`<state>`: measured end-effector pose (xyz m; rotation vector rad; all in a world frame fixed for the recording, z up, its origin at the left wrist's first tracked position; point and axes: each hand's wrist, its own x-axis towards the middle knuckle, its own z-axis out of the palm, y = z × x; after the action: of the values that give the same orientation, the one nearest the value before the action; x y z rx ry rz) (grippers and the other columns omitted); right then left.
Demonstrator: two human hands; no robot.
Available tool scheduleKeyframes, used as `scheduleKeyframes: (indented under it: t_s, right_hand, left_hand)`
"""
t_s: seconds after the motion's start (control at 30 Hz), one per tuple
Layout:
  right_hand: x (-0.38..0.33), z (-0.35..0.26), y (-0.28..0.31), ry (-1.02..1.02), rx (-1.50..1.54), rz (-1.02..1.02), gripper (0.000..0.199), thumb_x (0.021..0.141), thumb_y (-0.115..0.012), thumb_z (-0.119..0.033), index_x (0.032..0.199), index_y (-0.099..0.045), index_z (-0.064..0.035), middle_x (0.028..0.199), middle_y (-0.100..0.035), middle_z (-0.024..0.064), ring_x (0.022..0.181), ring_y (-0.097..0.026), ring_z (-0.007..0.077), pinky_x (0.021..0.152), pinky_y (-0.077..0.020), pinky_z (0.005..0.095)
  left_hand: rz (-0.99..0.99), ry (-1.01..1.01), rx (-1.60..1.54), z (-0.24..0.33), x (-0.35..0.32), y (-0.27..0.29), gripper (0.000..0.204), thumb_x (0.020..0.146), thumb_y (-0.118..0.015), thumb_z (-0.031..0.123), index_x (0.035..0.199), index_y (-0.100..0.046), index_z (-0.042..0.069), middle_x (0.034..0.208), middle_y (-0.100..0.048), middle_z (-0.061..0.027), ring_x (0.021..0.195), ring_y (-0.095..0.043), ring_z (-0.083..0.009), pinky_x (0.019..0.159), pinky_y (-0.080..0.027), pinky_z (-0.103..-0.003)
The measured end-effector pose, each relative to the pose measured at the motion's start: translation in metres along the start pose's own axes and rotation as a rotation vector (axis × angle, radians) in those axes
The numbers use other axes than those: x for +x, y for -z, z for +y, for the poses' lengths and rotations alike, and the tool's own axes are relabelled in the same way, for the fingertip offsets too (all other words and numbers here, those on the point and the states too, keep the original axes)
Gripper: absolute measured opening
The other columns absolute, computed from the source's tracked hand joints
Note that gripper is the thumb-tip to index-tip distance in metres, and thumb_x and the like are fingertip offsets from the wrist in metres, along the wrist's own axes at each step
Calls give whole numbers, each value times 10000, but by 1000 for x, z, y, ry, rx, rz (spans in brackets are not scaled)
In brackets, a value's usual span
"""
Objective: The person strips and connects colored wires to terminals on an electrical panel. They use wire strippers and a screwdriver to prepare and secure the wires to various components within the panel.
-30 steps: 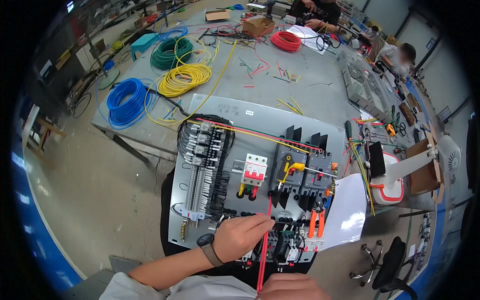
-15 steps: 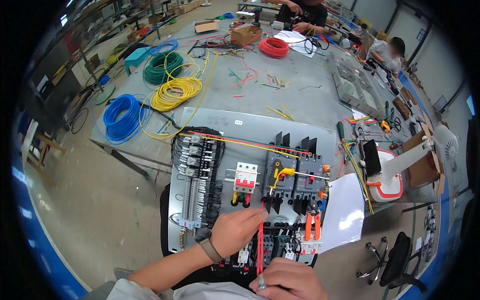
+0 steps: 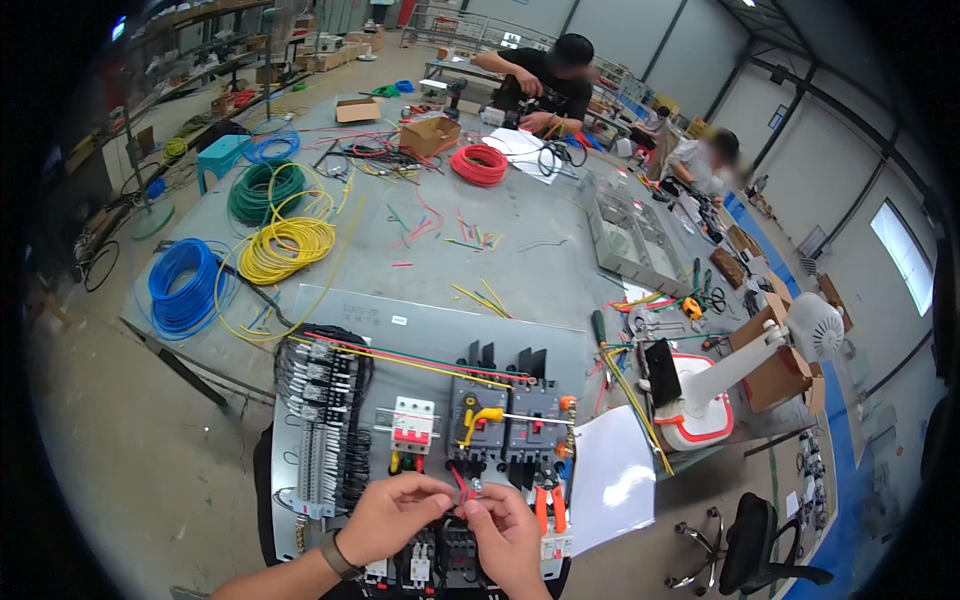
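Observation:
Near the lower middle, my right hand (image 3: pixel 507 535) pinches a red wire (image 3: pixel 462 484) with a silvery lug at its end. My left hand (image 3: pixel 398 515), a band on its wrist, has thumb and forefinger closed at the same wire from the left. Both hands are over the lower part of a metal mounting plate (image 3: pixel 350 312). Just above them are a white three-pole breaker (image 3: pixel 412 424) and two grey moulded-case breakers (image 3: pixel 480 425). Across these lies a yellow-handled screwdriver (image 3: pixel 485 414). Orange-handled pliers (image 3: pixel 551 507) rest beside my right hand.
Left on the table (image 3: pixel 400 260) are blue (image 3: pixel 185 287), green (image 3: pixel 266 193) and yellow wire coils (image 3: pixel 287 250). A red coil (image 3: pixel 478 165) lies farther back. White paper (image 3: pixel 615 480) and a white fan (image 3: pixel 740 365) stand at the right. A person (image 3: pixel 545 90) works across the table.
The view has tilted up and shifted right. My right hand has brought the lug end of the red wire up from near my body towards the breakers, close to my left fingertips.

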<state>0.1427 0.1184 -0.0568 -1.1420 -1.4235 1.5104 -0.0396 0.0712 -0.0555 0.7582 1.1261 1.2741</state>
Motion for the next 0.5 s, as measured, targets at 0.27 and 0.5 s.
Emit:
scheduleKeyframes:
  t_s: [0.27, 0.5]
  right_hand:
    - [15, 0, -22, 57, -311, 78, 223, 993, -668, -111, 1160, -675, 37, 938, -777, 161, 845, -759, 175, 754, -581, 302]
    - [15, 14, -16, 235, -586, 84, 295, 1002, -601, -113, 1260, -674, 9, 1039, -723, 278, 952, -735, 410, 817, -576, 414]
  left_hand:
    - [1, 31, -24, -13, 17, 1, 272, 1008, -692, 160, 1198, -714, -33, 1103, -736, -83, 1011, -676, -109, 880, -559, -270]
    - [-54, -44, 181, -42, 47, 11, 229, 969, -722, 196, 1058, -744, -13, 1012, -726, -98, 933, -692, -152, 825, -552, -296]
